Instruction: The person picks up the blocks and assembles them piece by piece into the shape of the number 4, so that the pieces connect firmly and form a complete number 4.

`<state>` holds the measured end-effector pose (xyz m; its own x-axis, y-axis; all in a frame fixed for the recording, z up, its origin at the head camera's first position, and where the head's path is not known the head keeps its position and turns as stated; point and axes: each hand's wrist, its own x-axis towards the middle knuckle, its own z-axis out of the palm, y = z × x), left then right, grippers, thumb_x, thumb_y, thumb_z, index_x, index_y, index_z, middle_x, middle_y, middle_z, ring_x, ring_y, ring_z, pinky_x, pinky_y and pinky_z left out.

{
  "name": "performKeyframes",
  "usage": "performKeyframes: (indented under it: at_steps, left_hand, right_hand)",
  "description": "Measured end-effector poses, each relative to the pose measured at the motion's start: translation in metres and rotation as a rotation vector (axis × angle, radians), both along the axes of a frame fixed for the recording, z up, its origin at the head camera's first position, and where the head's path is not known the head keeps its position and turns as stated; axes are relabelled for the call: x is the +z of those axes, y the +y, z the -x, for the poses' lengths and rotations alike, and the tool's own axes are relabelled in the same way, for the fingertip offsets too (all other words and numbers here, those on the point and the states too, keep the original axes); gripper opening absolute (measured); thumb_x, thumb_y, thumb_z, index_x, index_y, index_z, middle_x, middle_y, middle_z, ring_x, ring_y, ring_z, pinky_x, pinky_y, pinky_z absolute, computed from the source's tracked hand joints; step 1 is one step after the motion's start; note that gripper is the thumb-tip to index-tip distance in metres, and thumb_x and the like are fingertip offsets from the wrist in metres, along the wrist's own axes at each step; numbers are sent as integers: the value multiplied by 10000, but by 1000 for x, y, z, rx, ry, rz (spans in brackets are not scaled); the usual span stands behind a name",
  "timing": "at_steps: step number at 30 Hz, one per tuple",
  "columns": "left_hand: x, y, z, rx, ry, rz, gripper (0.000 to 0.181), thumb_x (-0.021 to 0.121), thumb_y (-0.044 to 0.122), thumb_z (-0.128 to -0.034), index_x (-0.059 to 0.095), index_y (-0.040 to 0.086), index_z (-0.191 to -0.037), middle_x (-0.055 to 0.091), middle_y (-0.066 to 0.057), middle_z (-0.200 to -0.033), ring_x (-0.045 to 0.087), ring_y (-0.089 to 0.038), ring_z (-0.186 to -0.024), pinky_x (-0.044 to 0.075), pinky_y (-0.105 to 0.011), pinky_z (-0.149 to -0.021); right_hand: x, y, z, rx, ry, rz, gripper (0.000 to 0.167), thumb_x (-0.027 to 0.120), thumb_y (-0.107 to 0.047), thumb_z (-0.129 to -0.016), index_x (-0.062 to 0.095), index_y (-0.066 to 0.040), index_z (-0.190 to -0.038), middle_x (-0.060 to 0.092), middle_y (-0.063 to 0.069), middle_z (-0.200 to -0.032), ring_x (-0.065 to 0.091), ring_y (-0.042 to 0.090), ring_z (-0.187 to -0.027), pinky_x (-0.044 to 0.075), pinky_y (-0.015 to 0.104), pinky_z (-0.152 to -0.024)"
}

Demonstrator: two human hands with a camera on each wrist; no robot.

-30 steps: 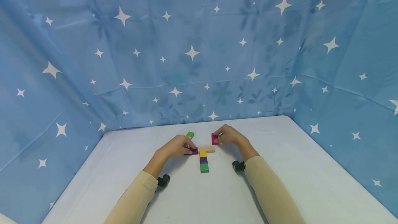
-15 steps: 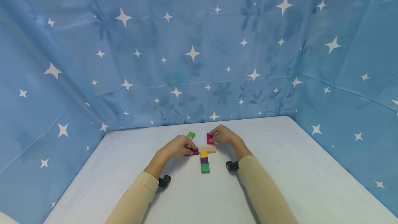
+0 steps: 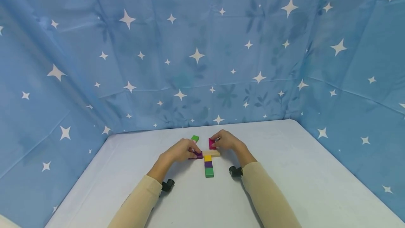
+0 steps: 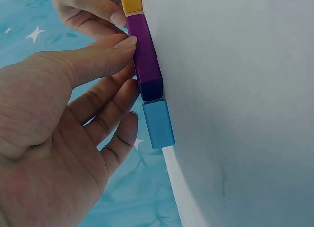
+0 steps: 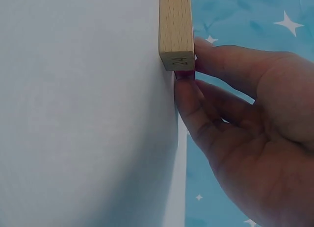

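My left hand [image 3: 181,150] pinches a purple block [image 4: 145,60], its thumb on top and the fingers beyond. A light blue block [image 4: 159,124] touches that block's outer end and is hidden in the head view. Against the other end lies a plain wooden block [image 3: 216,153]. My right hand [image 3: 228,140] grips a magenta block [image 3: 211,144] just behind the wooden one; in the right wrist view it is mostly hidden. From the wooden block a yellow block [image 3: 207,158], a small purple block [image 3: 208,164] and a green block [image 3: 209,173] run toward me in line.
A light green block [image 3: 195,138] lies behind my left hand, partly covered by it. White cloth [image 3: 284,185] covers the table. A blue star-patterned curtain [image 3: 202,45] hangs along its back and sides.
My right hand has slid the magenta block left, so it now stands behind the wooden block. My left hand stays on the purple block.
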<state>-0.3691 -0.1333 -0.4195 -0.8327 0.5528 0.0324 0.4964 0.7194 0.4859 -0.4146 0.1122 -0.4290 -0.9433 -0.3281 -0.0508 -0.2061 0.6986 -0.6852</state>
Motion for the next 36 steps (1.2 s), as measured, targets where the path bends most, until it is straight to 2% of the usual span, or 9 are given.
performKeyframes:
  at_steps: [7, 18, 30, 36]
  left_hand:
    - [1, -1, 0, 2, -1, -15, 195, 771, 72, -931, 828, 148, -1102, 756, 24, -1040, 616, -139, -928, 559, -312, -823]
    - [1, 0, -1, -12, 12, -17, 199, 773, 60, -926, 828, 134, -1102, 764, 10, -1051, 619, -139, -940, 565, -325, -843]
    - [1, 0, -3, -2, 1, -18, 197, 777, 57, -921, 830, 138, -1093, 749, 27, -1024, 605, -137, -918, 553, -307, -815]
    - [1, -1, -3, -6, 11, -11, 199, 776, 61, -925, 830, 143, -1099, 762, 19, -1033, 612, -139, -922, 562, -314, -828]
  right_hand:
    - [0, -3, 0, 40, 39, -34, 328, 749, -116, -947, 753, -102, -1275, 704, 105, -1338, 590, 311, -1276, 455, 543, -1111]
    - [-1, -5, -1, 53, 44, -36, 320, 727, -113, -960, 750, -94, -1278, 696, 111, -1358, 578, 325, -1318, 440, 555, -1130]
    - [-3, -8, -2, 80, 13, -10, 309, 708, -87, -964, 760, -109, -1267, 732, 70, -1259, 606, 215, -1093, 523, 438, -970]
    - [-3, -9, -2, 76, 17, -12, 307, 710, -97, -965, 760, -115, -1267, 730, 64, -1248, 595, 212, -1083, 514, 446, -982]
